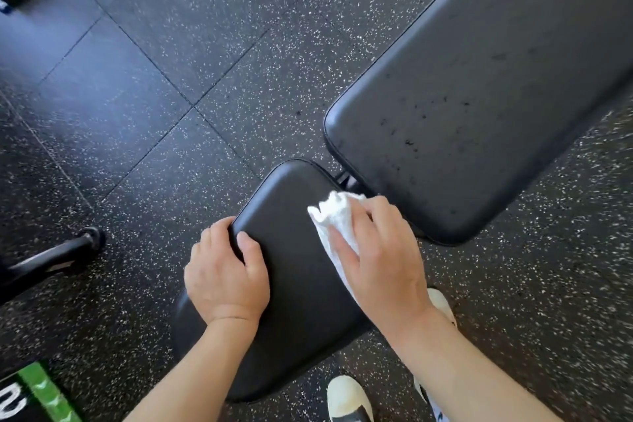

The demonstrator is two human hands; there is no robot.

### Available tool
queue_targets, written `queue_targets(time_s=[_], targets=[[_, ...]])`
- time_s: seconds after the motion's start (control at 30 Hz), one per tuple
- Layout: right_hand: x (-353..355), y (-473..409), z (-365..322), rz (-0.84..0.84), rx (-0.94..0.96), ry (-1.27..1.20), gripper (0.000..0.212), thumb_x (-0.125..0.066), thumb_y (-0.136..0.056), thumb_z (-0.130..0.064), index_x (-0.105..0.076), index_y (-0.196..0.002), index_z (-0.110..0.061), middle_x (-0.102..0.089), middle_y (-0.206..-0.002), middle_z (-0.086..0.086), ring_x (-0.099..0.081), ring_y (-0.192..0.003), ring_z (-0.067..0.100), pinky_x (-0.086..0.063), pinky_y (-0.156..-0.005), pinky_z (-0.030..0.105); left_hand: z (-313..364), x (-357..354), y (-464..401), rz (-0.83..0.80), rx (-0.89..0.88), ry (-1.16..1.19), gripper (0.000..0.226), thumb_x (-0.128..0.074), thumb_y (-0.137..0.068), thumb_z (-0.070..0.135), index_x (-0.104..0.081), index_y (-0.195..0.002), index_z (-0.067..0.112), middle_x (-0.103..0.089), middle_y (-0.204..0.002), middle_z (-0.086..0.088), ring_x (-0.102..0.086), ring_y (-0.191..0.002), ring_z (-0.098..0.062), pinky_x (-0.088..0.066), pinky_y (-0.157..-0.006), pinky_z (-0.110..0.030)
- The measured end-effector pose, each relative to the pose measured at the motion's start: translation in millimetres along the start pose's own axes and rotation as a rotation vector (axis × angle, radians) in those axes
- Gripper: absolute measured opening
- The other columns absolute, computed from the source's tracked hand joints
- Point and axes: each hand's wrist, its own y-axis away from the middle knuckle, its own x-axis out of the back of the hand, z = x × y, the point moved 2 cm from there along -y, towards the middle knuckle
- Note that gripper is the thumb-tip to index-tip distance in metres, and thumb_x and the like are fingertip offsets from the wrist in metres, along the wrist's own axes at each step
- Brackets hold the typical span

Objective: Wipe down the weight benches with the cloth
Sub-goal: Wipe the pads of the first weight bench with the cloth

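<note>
A black padded weight bench stands on the gym floor, in two parts. Its small seat pad (294, 250) lies right below me, and its long back pad (479, 96) stretches up to the right, speckled with dark spots. My left hand (226, 271) grips the seat pad's left edge, fingers curled over the rim and thumb on top. My right hand (380, 257) holds a crumpled white cloth (337, 216) pressed against the seat pad's right side, near the gap between the pads.
The floor (171, 62) is black speckled rubber tiling. A black metal bar with a round end (68, 250) lies at the left. A green and black item (37, 394) sits at the bottom left. My white shoes (346, 397) stand beside the seat pad.
</note>
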Motion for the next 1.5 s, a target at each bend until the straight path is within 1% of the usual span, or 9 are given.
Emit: queue_targets(time_s=[0.13,0.5,0.63,0.73,0.87,0.97,1.1,1.27,1.5], targets=[[15.9,38.9,25.1,-0.015,-0.005,-0.008,0.04,-0.06,-0.105,-0.036,-0.067,-0.129,-0.005,-0.06,-0.107,0.006,-0.053,-0.085,0.023,-0.051,-0.074,0.041,0.8,0.0,-1.0,0.002,0.002,-0.006,0.053,-0.031,-0.093,0.042,-0.063,-0.124,0.011,-0.068,-0.113,-0.013,-0.059,-0.098,-0.041,-0.043,-0.083,-0.05],[-31.0,-54.0,-42.1,0.102,-0.059,0.117,0.043,-0.054,-0.105,-0.051,-0.07,-0.102,-0.012,-0.059,-0.094,0.008,-0.053,-0.08,0.03,-0.047,-0.065,0.046,-0.3,2.2,-1.5,-0.01,0.001,0.022,0.055,-0.031,-0.094,0.044,-0.063,-0.127,0.014,-0.068,-0.116,-0.01,-0.06,-0.101,-0.038,-0.041,-0.085,-0.048],[-36.9,-71.5,-59.9,0.088,-0.067,0.176,0.049,-0.047,-0.105,-0.056,-0.07,-0.104,-0.012,-0.058,-0.096,0.008,-0.054,-0.082,0.03,-0.047,-0.067,0.045,-2.0,3.9,-1.6,-0.041,-0.005,0.005,0.061,-0.025,-0.095,0.047,-0.06,-0.133,0.015,-0.066,-0.124,-0.008,-0.059,-0.11,-0.037,-0.041,-0.092,-0.049],[-28.3,-48.6,-54.5,0.2,-0.042,0.106,0.054,-0.046,-0.106,-0.055,-0.072,-0.101,-0.008,-0.059,-0.092,0.011,-0.053,-0.076,0.032,-0.048,-0.064,0.047,-6.1,4.3,-0.1,-0.051,-0.055,0.025,0.06,-0.023,-0.097,0.045,-0.058,-0.138,0.016,-0.063,-0.131,-0.005,-0.059,-0.114,-0.034,-0.043,-0.094,-0.05],[-17.2,23.7,-35.0,0.309,-0.131,0.209,0.04,-0.06,-0.104,-0.043,-0.071,-0.099,-0.005,-0.059,-0.093,0.014,-0.053,-0.076,0.034,-0.046,-0.069,0.047,-7.6,2.7,-0.1,-0.079,-0.275,0.046,0.059,-0.029,-0.099,0.036,-0.044,-0.153,0.017,-0.053,-0.151,-0.002,-0.053,-0.13,-0.03,-0.043,-0.102,-0.05],[-17.7,82.3,-36.1,0.31,-0.227,0.197,0.037,-0.06,-0.103,-0.038,-0.071,-0.118,-0.005,-0.058,-0.103,0.014,-0.053,-0.082,0.035,-0.043,-0.074,0.046,-5.8,2.0,0.2,-0.155,-0.6,-0.026,0.069,-0.037,-0.098,0.033,-0.025,-0.164,0.014,-0.028,-0.171,-0.007,-0.031,-0.154,-0.032,-0.032,-0.12,-0.052],[-32.3,134.4,-58.5,0.35,-0.363,0.044,0.043,-0.05,-0.107,-0.043,-0.064,-0.137,-0.016,-0.053,-0.115,0.005,-0.049,-0.094,0.024,-0.049,-0.079,0.042,-0.9,1.5,-0.9,-0.213,-1.108,-0.117,0.074,-0.038,-0.091,0.017,-0.031,-0.164,0.019,-0.022,-0.175,-0.001,-0.012,-0.162,-0.034,-0.02,-0.125,-0.066],[-36.4,121.9,-50.0,0.441,-0.495,-0.05,0.037,-0.066,-0.099,-0.028,-0.064,-0.134,-0.014,-0.051,-0.115,0.01,-0.048,-0.097,0.029,-0.048,-0.084,0.047,1.4,2.1,-1.3,-0.143,-1.072,-0.059,0.076,-0.044,-0.085,0.01,-0.04,-0.16,0.025,-0.029,-0.172,0.004,-0.018,-0.162,-0.025,-0.018,-0.128,-0.058],[-18.5,62.9,11.0,0.626,-0.743,-0.221,0.022,-0.059,-0.101,-0.036,-0.064,-0.105,-0.014,-0.046,-0.104,-0.002,-0.045,-0.097,0.022,-0.042,-0.089,0.037,2.1,-2.5,-3.8,-0.107,-1.082,-0.048,0.072,-0.042,-0.086,0.017,-0.041,-0.158,0.029,-0.029,-0.171,0.009,-0.019,-0.161,-0.02,-0.023,-0.126,-0.057]])
